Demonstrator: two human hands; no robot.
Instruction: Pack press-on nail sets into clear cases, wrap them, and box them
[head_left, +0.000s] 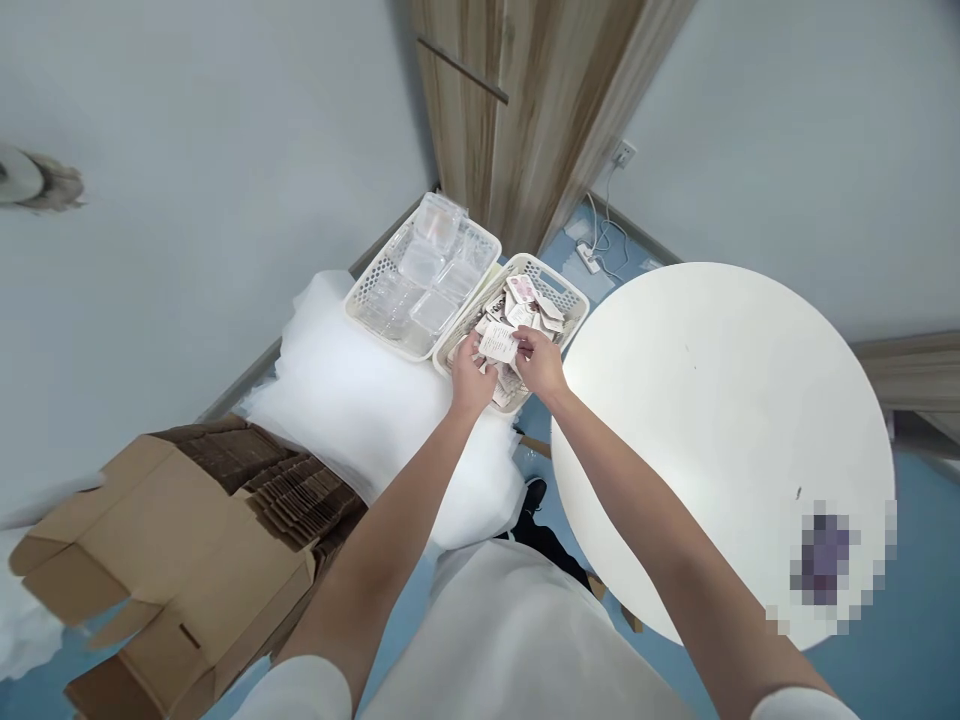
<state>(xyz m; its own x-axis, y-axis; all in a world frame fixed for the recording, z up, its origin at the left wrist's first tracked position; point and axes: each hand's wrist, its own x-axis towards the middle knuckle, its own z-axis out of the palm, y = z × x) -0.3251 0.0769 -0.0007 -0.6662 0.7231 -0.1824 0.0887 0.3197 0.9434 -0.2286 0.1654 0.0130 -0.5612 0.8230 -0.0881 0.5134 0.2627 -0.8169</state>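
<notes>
My left hand (471, 378) and my right hand (538, 362) reach over a white perforated basket (571, 296) filled with several small printed paper packets. Together they pinch one small white packet (498, 343) between their fingertips, left hand at its left edge, right hand at its right edge. The packet hovers just above the heap in the basket.
A second white basket (375, 290) with clear plastic boxes stands to the left, both on white padding (352, 400). An open cardboard box (180, 560) of folded cartons is at lower left. A round white table (720, 430) is on the right. A wooden door (525, 100) and power strip (587, 257) lie behind.
</notes>
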